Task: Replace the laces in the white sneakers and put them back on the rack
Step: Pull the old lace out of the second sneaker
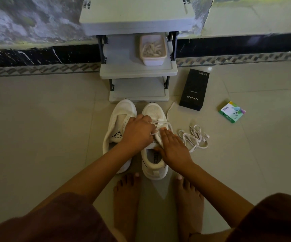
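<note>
Two white sneakers stand side by side on the floor tiles in front of the rack [137, 72]. The left sneaker [118, 119] has bare eyelets and no lace. The right sneaker [154, 165] has a white lace [170, 110] partly threaded, its loose end trailing up to the right. My left hand [137, 131] reaches across and pinches the lace over the right sneaker's tongue. My right hand [172, 147] lies flat on that sneaker's right side, fingers straight, thumb inside the collar. A second loose white lace [196, 138] lies tangled on the floor to the right.
A pink tub [153, 49] of white pieces sits on the rack's middle shelf. A black phone box [194, 89] and a small green box [232, 111] lie on the floor to the right. My bare feet [126, 198] stand just behind the sneakers.
</note>
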A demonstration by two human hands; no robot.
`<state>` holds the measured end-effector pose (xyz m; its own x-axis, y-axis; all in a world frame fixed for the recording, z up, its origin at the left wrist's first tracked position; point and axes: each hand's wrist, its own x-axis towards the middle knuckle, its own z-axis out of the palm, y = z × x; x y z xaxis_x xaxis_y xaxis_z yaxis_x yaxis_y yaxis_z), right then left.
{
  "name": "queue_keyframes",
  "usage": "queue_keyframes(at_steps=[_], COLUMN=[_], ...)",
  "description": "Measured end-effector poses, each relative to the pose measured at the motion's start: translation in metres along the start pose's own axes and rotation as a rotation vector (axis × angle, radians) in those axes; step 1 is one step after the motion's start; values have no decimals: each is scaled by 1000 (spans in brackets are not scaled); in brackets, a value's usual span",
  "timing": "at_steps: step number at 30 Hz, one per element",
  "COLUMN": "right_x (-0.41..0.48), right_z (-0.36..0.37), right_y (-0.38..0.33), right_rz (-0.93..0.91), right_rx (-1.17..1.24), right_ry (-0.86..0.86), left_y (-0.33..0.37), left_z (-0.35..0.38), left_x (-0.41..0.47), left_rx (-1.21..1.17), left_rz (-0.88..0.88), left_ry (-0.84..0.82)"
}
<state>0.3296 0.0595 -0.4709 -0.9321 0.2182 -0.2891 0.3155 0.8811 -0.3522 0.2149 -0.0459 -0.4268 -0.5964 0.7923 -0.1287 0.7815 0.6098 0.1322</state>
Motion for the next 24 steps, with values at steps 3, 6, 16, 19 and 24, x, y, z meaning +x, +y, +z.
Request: queue_keyframes(at_steps=[3, 6, 16, 19, 24], right_x=[-1, -2, 2, 2, 3], right_z=[0, -1, 4, 3, 1], right_y=[-1, 1, 2, 1, 4], right_rz=[-3, -18, -12, -13, -30], right_rx=[-2, 0, 29, 29, 34], right_ry=[-4, -4, 22, 23, -9], left_y=[4, 9, -5, -1, 2], left_z=[3, -2, 11, 13, -7], left_x=[1, 5, -4, 0, 8], left_rx=[-64, -606, -132, -169, -792], left_rz=[-5, -150, -46, -24, -202], left_ry=[37, -32, 64, 62, -131])
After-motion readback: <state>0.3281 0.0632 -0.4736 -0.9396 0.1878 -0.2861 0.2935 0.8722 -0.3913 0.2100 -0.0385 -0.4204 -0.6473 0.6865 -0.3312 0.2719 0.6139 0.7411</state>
